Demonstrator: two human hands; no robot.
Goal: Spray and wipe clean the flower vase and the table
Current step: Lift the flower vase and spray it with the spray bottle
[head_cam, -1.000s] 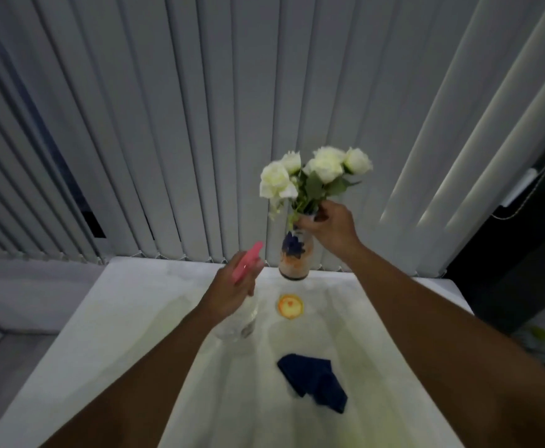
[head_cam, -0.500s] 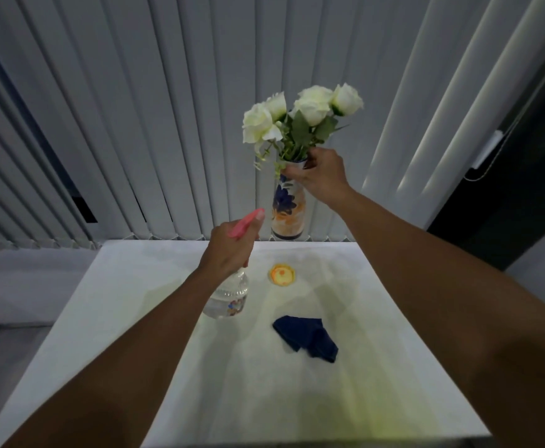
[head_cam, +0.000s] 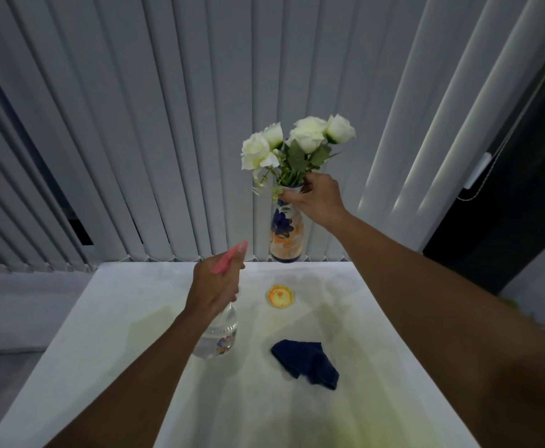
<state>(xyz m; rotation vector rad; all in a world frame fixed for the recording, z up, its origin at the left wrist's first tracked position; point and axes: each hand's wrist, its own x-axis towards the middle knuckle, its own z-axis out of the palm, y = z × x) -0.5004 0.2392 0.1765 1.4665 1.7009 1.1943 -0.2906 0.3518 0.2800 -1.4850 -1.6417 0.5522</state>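
Note:
My right hand (head_cam: 316, 197) grips the neck of a painted flower vase (head_cam: 285, 236), blue and orange on white, and holds it in the air above the far edge of the white table (head_cam: 109, 344). White roses (head_cam: 297, 140) stick out of its top. My left hand (head_cam: 214, 286) is closed on a clear spray bottle (head_cam: 217, 334) with a pink nozzle, which points toward the vase from the lower left. A dark blue cloth (head_cam: 306, 362) lies crumpled on the table below the vase.
A small round yellow-orange coaster (head_cam: 280, 296) lies on the table near its far edge. Grey vertical blinds (head_cam: 167, 124) hang right behind the table. A dark opening is at the right.
My right hand has lifted the vase off the table, away from the coaster, and now holds it higher. My left hand with the bottle has stayed just below the vase.

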